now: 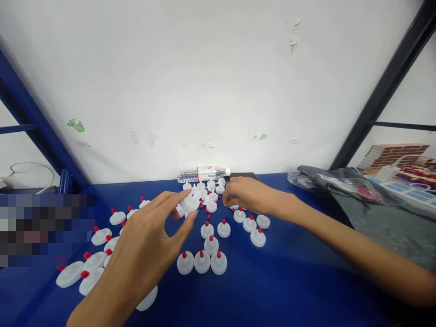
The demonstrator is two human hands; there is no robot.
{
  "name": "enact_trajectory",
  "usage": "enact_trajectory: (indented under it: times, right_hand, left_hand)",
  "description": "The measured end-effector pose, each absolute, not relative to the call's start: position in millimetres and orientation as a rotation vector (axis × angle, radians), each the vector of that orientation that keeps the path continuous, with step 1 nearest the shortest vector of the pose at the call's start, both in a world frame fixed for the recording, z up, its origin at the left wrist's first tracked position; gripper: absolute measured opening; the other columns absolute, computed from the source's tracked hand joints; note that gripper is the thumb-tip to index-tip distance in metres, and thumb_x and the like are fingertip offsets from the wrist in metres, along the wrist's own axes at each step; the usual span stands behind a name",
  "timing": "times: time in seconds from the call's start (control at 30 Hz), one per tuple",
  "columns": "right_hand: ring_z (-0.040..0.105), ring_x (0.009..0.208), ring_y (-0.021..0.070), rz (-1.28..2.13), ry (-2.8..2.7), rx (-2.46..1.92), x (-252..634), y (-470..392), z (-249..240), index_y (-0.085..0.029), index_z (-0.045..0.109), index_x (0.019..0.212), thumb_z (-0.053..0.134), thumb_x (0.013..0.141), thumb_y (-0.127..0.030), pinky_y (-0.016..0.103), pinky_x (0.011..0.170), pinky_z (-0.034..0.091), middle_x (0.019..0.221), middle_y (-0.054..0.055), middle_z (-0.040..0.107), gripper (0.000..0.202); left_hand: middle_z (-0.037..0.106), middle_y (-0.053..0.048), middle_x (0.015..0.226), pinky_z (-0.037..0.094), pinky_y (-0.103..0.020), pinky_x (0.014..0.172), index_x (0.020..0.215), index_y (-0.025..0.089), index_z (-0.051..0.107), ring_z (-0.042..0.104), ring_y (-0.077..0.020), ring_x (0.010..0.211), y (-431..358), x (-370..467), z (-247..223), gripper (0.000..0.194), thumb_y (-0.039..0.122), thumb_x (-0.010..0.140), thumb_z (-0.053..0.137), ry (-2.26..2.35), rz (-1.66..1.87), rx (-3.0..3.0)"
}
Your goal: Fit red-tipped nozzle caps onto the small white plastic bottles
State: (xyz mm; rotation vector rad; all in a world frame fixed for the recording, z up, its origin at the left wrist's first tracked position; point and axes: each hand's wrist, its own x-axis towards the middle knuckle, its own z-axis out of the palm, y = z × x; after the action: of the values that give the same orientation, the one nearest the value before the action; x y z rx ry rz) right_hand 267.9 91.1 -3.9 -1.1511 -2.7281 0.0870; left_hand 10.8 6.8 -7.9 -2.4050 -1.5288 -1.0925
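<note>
On a blue table (pixel 289 284), my left hand (pixel 153 240) is pinching a white lid (pixel 190 204) by its edge, thumb and fingers clamped on it, near the middle of the view; no red is showing on it. My right hand (pixel 247 193) is hovering toward the far side, its fingers curling inward; I cannot tell whether they are gripping anything. Between the hands, plain lids (pixel 211 206) are lying in a loose heap with small red tips (pixel 208 217) scattered about, and a bottle (pixel 204 174) is lying on its side behind. Red-tipped lids (pixel 202 263) are standing spout-up nearer me, with more at left and right. For good handling, I am favouring a light, steady pinch on the rim, keeping the spout pointing up and unblocked by the fingers; squeezing hard could be making the lid slip. I am also minding the left forearm, which is passing over several red-tipped lids.
</note>
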Motion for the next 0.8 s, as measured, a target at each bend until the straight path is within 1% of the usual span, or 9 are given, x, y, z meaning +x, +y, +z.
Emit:
enact_trajectory:
  times: [0.07, 0.2, 0.27, 0.4, 0.47, 0.53, 0.7, 0.8]
  right_hand:
    - [0.064, 0.087, 0.0227, 0.010, -2.804, -1.140, 271.1, 94.5, -8.8, -0.020, 0.081, 0.086, 0.069, 0.080, -0.005, 0.031, 0.064, 0.035, 0.087, 0.008, 0.074, 0.020]
    - [0.062, 0.092, 0.0237, -0.036, -2.901, -1.148, 275.6, 98.6, -13.2, -0.021, 0.081, 0.093, 0.070, 0.076, 0.001, 0.030, 0.063, 0.034, 0.091, 0.008, 0.073, 0.030]
    - [0.062, 0.090, 0.0225, -0.019, -2.920, -1.133, 275.8, 99.7, -13.3, -0.021, 0.081, 0.091, 0.069, 0.075, 0.002, 0.029, 0.063, 0.033, 0.090, 0.008, 0.073, 0.030]
    - [0.061, 0.084, 0.0203, -0.039, -2.960, -1.127, 272.9, 101.6, -13.2, -0.019, 0.080, 0.081, 0.068, 0.074, 0.003, 0.029, 0.060, 0.030, 0.085, 0.007, 0.072, 0.026]
    - [0.060, 0.083, 0.0204, -0.055, -2.967, -1.148, 271.7, 103.1, -13.7, -0.019, 0.079, 0.077, 0.069, 0.075, 0.001, 0.029, 0.060, 0.028, 0.082, 0.006, 0.071, 0.022]
    - [0.059, 0.084, 0.0207, -0.060, -2.967, -1.155, 271.2, 104.1, -13.5, -0.018, 0.078, 0.075, 0.070, 0.080, -0.005, 0.029, 0.060, 0.027, 0.082, 0.006, 0.070, 0.016]
    - [0.057, 0.085, 0.0209, -0.058, -2.950, -1.170, 269.3, 99.0, -2.8, -0.017, 0.079, 0.078, 0.071, 0.085, -0.012, 0.029, 0.063, 0.029, 0.083, 0.006, 0.070, 0.012]
    - [0.058, 0.088, 0.0207, 0.030, -2.926, -1.184, 266.4, 91.8, 8.7, -0.018, 0.080, 0.083, 0.072, 0.089, -0.016, 0.028, 0.066, 0.034, 0.087, 0.006, 0.071, 0.010]
  left_hand:
    - [0.067, 0.000, 0.087, 0.050, -0.033, 0.065, 0.130, 0.028, 0.065, 0.067, -0.0199, 0.073, 6.8, 10.7, -7.9, 0.040, 0.047, 0.096, 0.057, -1.521, -1.093, -2.409]
    - [0.066, 0.000, 0.089, 0.048, -0.032, 0.061, 0.131, 0.028, 0.065, 0.066, -0.0188, 0.072, 5.6, 10.0, -7.4, 0.040, 0.046, 0.097, 0.057, -1.527, -1.082, -2.427]
    - [0.065, -0.001, 0.090, 0.048, -0.031, 0.059, 0.132, 0.028, 0.064, 0.065, -0.0186, 0.072, 4.9, 9.8, -7.0, 0.040, 0.046, 0.097, 0.056, -1.542, -1.072, -2.431]
    - [0.065, 0.000, 0.090, 0.048, -0.031, 0.060, 0.133, 0.028, 0.064, 0.065, -0.0188, 0.073, 4.4, 9.1, -7.9, 0.040, 0.046, 0.097, 0.056, -1.550, -1.066, -2.437]
    - [0.065, 0.000, 0.090, 0.047, -0.031, 0.061, 0.132, 0.029, 0.064, 0.065, -0.0183, 0.073, 4.8, 8.4, -9.1, 0.040, 0.046, 0.097, 0.056, -1.529, -1.069, -2.445]
    - [0.064, 0.001, 0.089, 0.047, -0.031, 0.060, 0.132, 0.029, 0.064, 0.064, -0.0174, 0.070, 5.5, 7.8, -10.1, 0.039, 0.045, 0.097, 0.057, -1.514, -1.075, -2.445]
    - [0.064, 0.001, 0.088, 0.046, -0.030, 0.059, 0.132, 0.028, 0.064, 0.064, -0.0171, 0.069, 6.0, 7.9, -10.3, 0.040, 0.045, 0.097, 0.056, -1.525, -1.055, -2.450]
    - [0.065, 0.001, 0.091, 0.045, -0.029, 0.057, 0.134, 0.029, 0.063, 0.062, -0.0163, 0.067, 5.5, 8.4, -10.6, 0.041, 0.046, 0.097, 0.055, -1.550, -1.009, -2.459]
